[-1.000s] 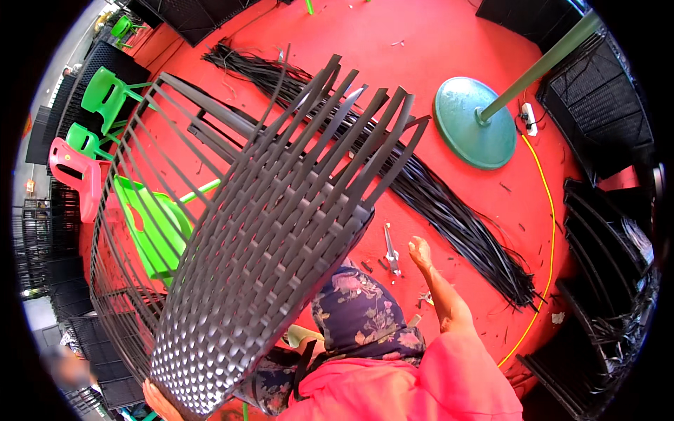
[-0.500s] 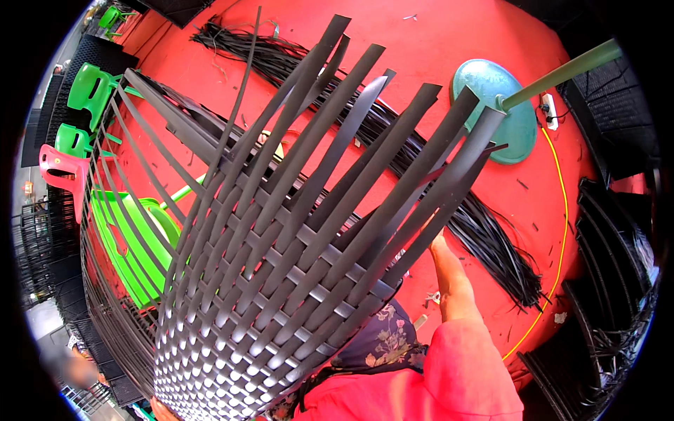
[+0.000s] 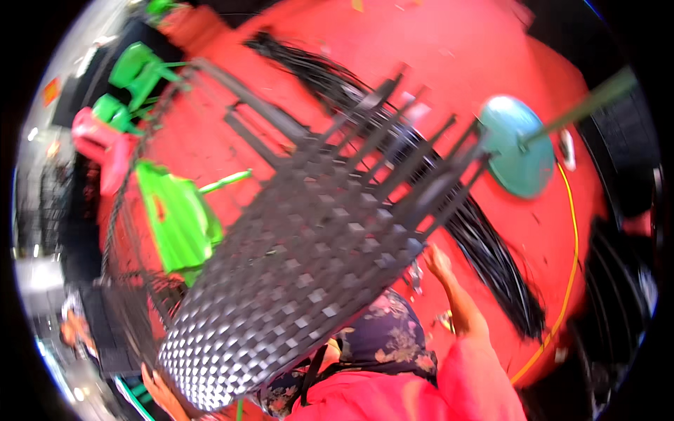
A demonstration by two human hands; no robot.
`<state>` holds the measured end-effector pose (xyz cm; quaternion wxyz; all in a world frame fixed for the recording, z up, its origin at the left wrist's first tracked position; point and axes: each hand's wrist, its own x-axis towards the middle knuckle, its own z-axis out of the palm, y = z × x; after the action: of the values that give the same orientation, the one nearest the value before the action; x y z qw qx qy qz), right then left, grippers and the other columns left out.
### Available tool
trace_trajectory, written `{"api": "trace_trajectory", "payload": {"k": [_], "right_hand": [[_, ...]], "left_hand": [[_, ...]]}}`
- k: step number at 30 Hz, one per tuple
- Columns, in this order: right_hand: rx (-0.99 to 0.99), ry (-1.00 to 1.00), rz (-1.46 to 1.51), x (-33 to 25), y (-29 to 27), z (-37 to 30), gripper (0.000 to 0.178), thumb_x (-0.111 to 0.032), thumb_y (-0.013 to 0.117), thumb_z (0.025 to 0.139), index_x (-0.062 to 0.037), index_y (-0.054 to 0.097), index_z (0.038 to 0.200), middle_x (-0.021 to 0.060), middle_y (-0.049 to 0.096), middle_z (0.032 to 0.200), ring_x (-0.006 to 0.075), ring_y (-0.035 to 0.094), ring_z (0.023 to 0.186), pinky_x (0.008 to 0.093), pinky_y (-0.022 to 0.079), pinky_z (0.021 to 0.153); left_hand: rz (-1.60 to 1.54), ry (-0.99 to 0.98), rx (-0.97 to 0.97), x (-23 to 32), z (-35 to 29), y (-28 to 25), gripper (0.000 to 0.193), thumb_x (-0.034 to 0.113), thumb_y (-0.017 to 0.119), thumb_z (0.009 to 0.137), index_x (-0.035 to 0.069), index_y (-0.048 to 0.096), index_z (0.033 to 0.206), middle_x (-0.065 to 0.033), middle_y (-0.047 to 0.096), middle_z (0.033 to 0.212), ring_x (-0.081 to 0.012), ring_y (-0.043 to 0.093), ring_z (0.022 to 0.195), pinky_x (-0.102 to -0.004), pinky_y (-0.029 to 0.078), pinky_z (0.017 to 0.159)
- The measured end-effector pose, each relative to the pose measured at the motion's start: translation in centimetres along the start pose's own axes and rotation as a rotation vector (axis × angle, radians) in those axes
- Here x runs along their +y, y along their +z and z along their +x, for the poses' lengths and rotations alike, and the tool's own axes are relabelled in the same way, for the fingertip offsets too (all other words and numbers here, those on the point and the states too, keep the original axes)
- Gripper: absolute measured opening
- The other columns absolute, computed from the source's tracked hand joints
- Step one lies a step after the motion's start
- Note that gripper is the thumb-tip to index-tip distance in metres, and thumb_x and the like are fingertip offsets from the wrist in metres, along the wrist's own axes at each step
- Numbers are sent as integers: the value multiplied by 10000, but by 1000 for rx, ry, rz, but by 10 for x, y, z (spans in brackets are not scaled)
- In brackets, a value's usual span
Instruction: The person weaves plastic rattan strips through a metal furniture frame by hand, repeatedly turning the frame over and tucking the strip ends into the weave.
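A large panel of woven dark brown flat plastic strips (image 3: 281,281) fills the middle of the head view, slanting from lower left to upper right. Loose strip ends (image 3: 414,158) stick out past its upper right edge, smeared by motion. At the panel's lower left edge is my left hand (image 3: 163,394), its fingers along the rim, gripping it. Close by the right edge, below the loose ends, is my right hand (image 3: 439,261). Its fingers are blurred, so what they hold, if anything, does not show. A dark bare frame (image 3: 260,112) stands beyond the weave.
A long bundle of black strips (image 3: 491,252) lies across the red floor (image 3: 337,28). A round teal base (image 3: 519,151) carries a pole, with a yellow cable (image 3: 572,231) nearby. Green chairs (image 3: 137,74), a pink chair (image 3: 102,144) and a green dustpan (image 3: 175,214) are at left.
The panel has tilted, and its loose strips look shorter and lower. More of my left hand shows at the rim. My whole view has shifted, moving the surroundings right and slightly down.
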<state>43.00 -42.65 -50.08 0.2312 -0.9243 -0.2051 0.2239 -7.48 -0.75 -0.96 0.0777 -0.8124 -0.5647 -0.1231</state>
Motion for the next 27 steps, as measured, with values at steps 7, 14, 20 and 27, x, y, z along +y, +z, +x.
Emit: {"api": "trace_trajectory", "payload": {"k": [7, 14, 20, 27], "right_hand": [[44, -143, 525, -1, -7, -78, 127, -151, 509, 869, -30, 547, 877, 70, 522, 635, 159, 528, 551, 287, 439, 505], [-95, -348, 492, -67, -61, -125, 158, -175, 463, 887, -50, 551, 925, 52, 561, 668, 131, 543, 619, 279, 436, 535], [-459, 23, 29, -145, -177, -173, 386, -431, 336, 908, -181, 543, 1118, 75, 519, 626, 167, 482, 569, 350, 396, 534], [-488, -290, 70, -207, -154, -151, 347, -392, 353, 903, -165, 546, 1082, 74, 528, 634, 166, 494, 576, 342, 403, 538]], "left_hand": [[54, 1, 43, -5, -1, 19, 316, 238, 506, 861, 47, 552, 1108, -174, 501, 1182, -327, 430, 1137, -402, 312, 976], [-6, 10, 334, 9, -15, -7, 314, 208, 584, 809, 43, 559, 1075, -171, 498, 1159, -328, 448, 1098, -404, 328, 961], [-758, 464, 0, 169, -43, -45, 122, 134, 599, 789, 81, 625, 896, -60, 612, 918, -227, 563, 854, -341, 450, 769], [-1364, 1039, -668, 318, -132, 34, 297, 284, 557, 801, 82, 539, 1018, -161, 535, 1026, -313, 501, 991, -402, 411, 828]]}}
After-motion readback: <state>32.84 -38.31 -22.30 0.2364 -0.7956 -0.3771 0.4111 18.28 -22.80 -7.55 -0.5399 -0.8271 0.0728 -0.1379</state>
